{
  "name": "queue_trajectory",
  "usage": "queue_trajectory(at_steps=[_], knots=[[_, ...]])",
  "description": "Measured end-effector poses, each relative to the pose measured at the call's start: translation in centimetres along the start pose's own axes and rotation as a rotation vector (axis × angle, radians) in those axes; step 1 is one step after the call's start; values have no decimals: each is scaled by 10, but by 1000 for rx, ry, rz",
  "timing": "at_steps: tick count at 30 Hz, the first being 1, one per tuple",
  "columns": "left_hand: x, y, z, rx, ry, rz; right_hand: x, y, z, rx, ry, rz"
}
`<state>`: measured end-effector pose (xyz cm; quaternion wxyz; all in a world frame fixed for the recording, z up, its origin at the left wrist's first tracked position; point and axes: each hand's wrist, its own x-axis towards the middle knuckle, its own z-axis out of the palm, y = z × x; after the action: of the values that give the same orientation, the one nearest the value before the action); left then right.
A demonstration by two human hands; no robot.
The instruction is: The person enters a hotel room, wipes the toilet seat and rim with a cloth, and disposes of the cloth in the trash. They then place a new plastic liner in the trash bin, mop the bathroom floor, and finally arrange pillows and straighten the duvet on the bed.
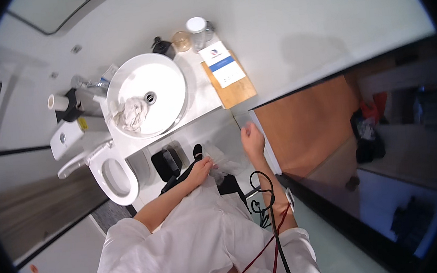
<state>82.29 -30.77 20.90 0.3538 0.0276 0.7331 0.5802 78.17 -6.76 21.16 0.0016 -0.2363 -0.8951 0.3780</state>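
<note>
My left hand (201,170) is low in front of my body, its fingers closed on a crumpled clear plastic bag (224,162). The bag spreads to the right of the fingers, over the floor as seen from above. My right hand (252,138) is raised near the door frame, fingers curled in, with nothing visible in it. Ahead on the left, a round white vessel sink (166,74) stands on a white counter (203,95). A bunched white cloth (132,114) lies inside the sink, beside its drain (150,98), and reaches over the rim.
A toilet (115,180) with raised lid stands left; a black bin (166,163) is under the counter. A wooden board (238,92) with a printed card (223,66), a lidded glass jar (198,35) and a black pump bottle (162,46) line the counter. Cables hang by my right arm.
</note>
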Motion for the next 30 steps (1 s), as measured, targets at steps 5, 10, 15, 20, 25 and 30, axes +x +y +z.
queue_trajectory(at_steps=[5, 10, 15, 20, 25, 30], knots=[[36, -3, -11, -159, 49, -84, 108, -70, 39, -184, 44, -261], [76, 5, -2, -118, 164, -140, 178, -103, 82, -448, -55, -357], [131, -11, 19, 8, 246, -208, 205, -102, 96, -541, -159, -340], [186, -14, 45, -318, 325, -284, 212, -106, 68, -378, -218, -447], [214, 13, 52, -387, 494, -190, 223, -110, 12, -175, -332, -352], [211, 40, 45, -293, 579, -243, 230, -111, -7, -100, -227, -428]])
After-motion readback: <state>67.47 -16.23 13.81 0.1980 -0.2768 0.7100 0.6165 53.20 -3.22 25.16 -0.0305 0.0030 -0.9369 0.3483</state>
